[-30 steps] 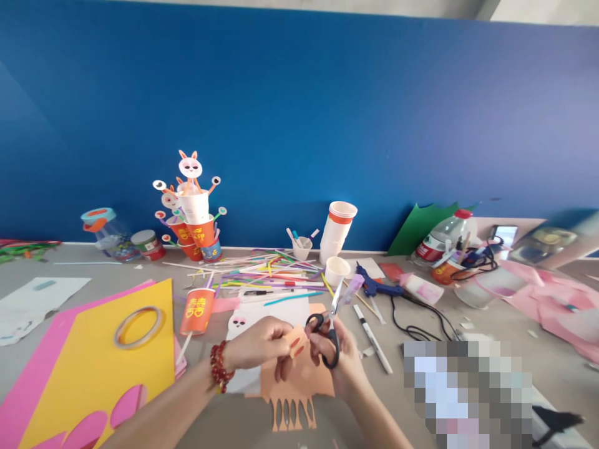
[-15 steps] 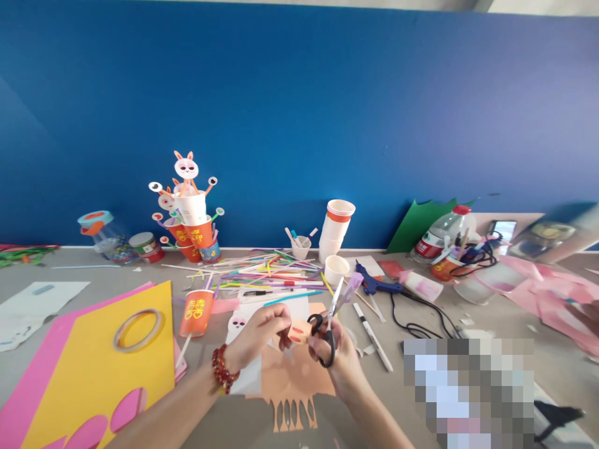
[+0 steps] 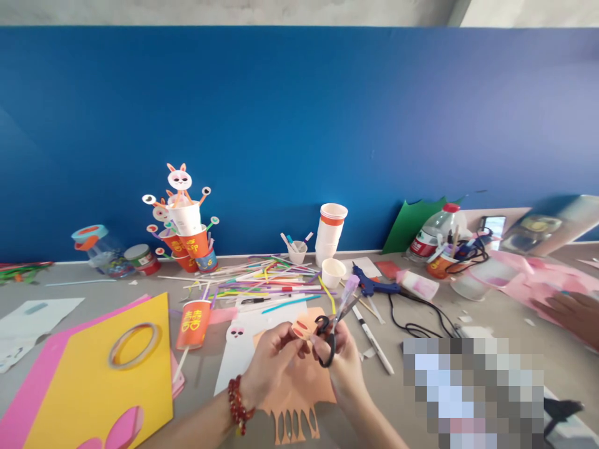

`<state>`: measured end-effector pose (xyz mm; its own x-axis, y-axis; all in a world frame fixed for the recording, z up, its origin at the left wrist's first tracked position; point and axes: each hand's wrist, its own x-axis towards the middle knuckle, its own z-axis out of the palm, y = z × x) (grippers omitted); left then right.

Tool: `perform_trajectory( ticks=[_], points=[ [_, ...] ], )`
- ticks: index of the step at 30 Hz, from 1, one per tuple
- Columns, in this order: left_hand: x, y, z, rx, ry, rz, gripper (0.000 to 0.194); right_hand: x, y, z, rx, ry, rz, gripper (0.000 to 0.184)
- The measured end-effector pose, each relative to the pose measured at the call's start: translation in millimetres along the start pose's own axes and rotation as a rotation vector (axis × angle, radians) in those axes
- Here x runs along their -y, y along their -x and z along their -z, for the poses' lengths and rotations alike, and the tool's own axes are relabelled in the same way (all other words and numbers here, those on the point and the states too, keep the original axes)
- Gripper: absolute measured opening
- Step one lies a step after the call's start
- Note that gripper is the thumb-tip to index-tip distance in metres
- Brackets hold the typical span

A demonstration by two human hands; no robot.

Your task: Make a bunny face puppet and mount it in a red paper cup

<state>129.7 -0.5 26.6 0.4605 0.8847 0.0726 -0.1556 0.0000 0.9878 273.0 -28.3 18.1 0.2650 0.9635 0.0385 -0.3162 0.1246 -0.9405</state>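
A small peach paper piece with two red ovals (image 3: pixel 302 328) is pinched in my left hand (image 3: pixel 269 362), its fingers closed at the lower edge. My right hand (image 3: pixel 345 358) is closed around the black-handled scissors (image 3: pixel 331 354), and its thumb is near the paper's right side. The scissor blades point up and to the right, away from the paper. Under both hands lies a peach sheet (image 3: pixel 299 386) with a row of cut-out gaps along its near edge. A white sheet (image 3: pixel 229 368) and a rabbit face cutout (image 3: pixel 236 334) lie to the left.
An orange paper cup (image 3: pixel 193 324) and yellow card (image 3: pixel 116 380) with a tape roll (image 3: pixel 133 345) are at left. Coloured sticks (image 3: pixel 266 274) spread behind. A glue gun (image 3: pixel 374 284) and marker (image 3: pixel 374 340) lie right. Another person's hand (image 3: pixel 571 315) rests on pink material.
My left hand has shifted right and turned, its fingers now under the paper piece. The scissor blades have swung from nearly upright to slanting right. The view has tilted slightly upward.
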Motion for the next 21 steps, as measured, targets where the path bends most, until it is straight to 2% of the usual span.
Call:
perform_trajectory(
  ticks=[8, 12, 14, 19, 21],
  points=[
    [2.3, -0.3, -1.4, -0.037, 0.032, -0.051, 0.015, 0.2, 2.6, -1.7, 0.008, 0.066, 0.061, 0.033],
    [-5.9, -0.9, 2.6, -0.114, 0.027, -0.076, 0.014, -1.6, 0.8, 1.6, 0.064, 0.12, 0.05, 0.032],
    [-13.3, -2.1, 7.8, -0.169, 0.004, -0.098, 0.013, -2.5, 0.9, 1.5, 0.136, 0.133, 0.003, 0.033],
    [-27.7, -6.0, 20.9, -0.3, -0.032, -0.127, 0.014, -6.6, 5.9, -3.9, 0.437, 0.155, -0.108, 0.051],
    [-29.9, -6.8, 22.6, -0.313, -0.04, -0.127, 0.013, -7.8, 7.7, -5.6, 0.492, 0.169, -0.118, 0.055]
  ],
)
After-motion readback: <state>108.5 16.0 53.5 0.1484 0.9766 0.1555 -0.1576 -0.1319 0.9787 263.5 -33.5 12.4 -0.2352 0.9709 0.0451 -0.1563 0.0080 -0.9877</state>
